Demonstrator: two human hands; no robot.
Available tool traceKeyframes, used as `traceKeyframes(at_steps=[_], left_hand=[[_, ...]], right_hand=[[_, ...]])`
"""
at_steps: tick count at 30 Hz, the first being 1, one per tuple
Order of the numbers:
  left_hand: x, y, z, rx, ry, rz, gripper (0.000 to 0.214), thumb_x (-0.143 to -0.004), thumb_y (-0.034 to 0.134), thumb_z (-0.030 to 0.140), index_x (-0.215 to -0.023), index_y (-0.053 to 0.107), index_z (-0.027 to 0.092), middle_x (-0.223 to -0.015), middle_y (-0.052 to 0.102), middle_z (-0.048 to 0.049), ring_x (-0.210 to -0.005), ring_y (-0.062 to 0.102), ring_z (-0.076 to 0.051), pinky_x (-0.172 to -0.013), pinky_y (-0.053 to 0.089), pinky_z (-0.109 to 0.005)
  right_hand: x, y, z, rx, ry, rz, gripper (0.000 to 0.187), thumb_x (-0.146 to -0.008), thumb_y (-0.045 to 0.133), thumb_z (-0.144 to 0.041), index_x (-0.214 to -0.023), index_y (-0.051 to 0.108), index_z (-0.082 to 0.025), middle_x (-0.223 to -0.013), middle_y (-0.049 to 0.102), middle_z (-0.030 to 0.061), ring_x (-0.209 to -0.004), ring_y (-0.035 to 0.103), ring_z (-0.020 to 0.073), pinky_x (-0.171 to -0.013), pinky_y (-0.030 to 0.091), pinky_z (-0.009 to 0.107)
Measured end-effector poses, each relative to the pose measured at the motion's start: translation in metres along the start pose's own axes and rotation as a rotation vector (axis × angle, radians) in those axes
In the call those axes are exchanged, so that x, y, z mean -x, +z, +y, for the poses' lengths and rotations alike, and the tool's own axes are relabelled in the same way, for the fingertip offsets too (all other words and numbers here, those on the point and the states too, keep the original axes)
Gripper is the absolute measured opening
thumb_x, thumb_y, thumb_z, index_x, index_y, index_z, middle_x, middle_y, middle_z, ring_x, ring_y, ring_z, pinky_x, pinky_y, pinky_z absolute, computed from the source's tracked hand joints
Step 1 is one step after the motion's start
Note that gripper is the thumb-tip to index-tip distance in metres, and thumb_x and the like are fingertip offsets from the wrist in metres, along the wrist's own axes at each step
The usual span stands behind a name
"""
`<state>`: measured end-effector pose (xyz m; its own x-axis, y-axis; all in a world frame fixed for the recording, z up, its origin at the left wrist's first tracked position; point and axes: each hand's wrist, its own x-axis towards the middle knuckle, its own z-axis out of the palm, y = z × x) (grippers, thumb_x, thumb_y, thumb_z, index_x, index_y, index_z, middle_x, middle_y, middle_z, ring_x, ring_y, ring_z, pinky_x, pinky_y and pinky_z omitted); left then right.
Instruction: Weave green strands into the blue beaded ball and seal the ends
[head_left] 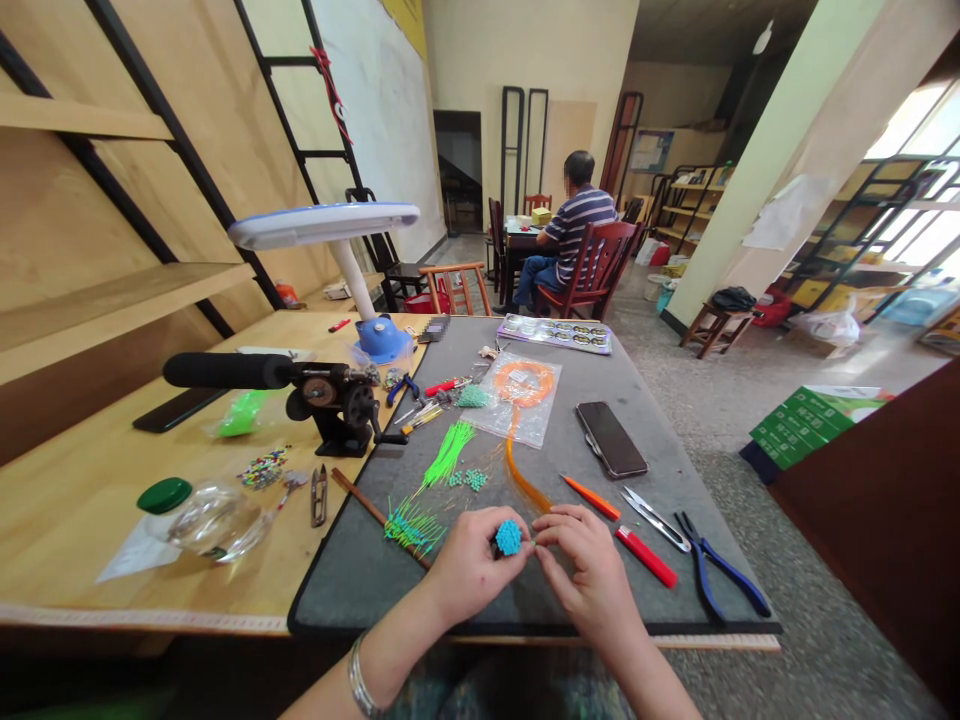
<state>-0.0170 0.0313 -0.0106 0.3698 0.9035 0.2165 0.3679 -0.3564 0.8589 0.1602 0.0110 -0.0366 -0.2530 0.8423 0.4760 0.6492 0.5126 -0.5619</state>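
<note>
My left hand [480, 560] is closed around a round cluster of small blue beads [508, 538], which shows between thumb and fingers. My right hand [581, 565] pinches close beside it, its fingertips nearly meeting my left thumb; what they hold is too small to make out. A bundle of orange strands [525, 482] runs from a clear plastic bag [540, 425] down to my hands. Left of them, green strands with blue tips [412, 527] lie across a brown stick [360, 500]. Beyond lie bright green strands [448, 452] and loose turquoise beads [475, 480].
On the grey mat [337, 580] at right lie a phone [611, 438], an orange pointed tool [591, 497], thread snips [656, 520], a red lighter-like object [646, 557] and blue-handled pliers [720, 572]. Leftward stand a hand-cranked machine [334, 405], a jar [217, 520] and a lamp [381, 335]. A person [581, 235] sits beyond.
</note>
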Motion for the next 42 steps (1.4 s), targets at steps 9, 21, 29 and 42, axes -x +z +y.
traceKeyframes(at_steps=[9,21,29,42], left_hand=[[0.001,0.006,-0.006,0.178,-0.087,0.003,0.012,-0.074,0.063,0.023,-0.068,0.064,0.013,-0.066,0.063,-0.0022,-0.063,0.054,-0.013,-0.061,0.042,-0.021],[0.002,0.003,-0.001,0.053,-0.067,0.036,0.005,-0.072,0.063,0.021,-0.073,0.063,0.015,-0.068,0.063,-0.0006,-0.063,0.054,-0.013,-0.061,0.04,-0.022],[0.004,0.001,-0.006,0.0,-0.059,0.038,0.007,-0.073,0.059,0.018,-0.068,0.062,0.016,-0.064,0.062,-0.0003,-0.061,0.053,-0.013,-0.06,0.04,-0.022],[0.047,-0.054,-0.024,-0.286,0.041,-0.134,0.029,-0.065,0.056,0.005,-0.088,0.064,0.02,-0.092,0.063,-0.0034,-0.084,0.059,-0.017,-0.076,0.045,-0.025]], right_hand=[[0.001,0.005,0.005,-0.144,0.048,-0.001,0.008,-0.085,0.058,-0.022,-0.088,0.065,-0.026,-0.096,0.07,0.0047,-0.098,0.059,0.0223,-0.086,0.047,0.039],[-0.002,0.002,0.0,-0.08,0.022,0.014,0.012,-0.076,0.057,-0.014,-0.081,0.06,-0.024,-0.093,0.069,0.004,-0.097,0.058,0.023,-0.085,0.045,0.039],[-0.004,0.003,-0.003,-0.052,0.02,-0.01,0.011,-0.073,0.056,-0.014,-0.077,0.058,-0.024,-0.093,0.069,0.0043,-0.096,0.058,0.0235,-0.086,0.044,0.041],[-0.013,0.014,-0.008,0.031,-0.112,-0.277,0.01,-0.074,0.057,-0.015,-0.077,0.058,-0.024,-0.104,0.067,0.0037,-0.107,0.053,0.0244,-0.101,0.03,0.052]])
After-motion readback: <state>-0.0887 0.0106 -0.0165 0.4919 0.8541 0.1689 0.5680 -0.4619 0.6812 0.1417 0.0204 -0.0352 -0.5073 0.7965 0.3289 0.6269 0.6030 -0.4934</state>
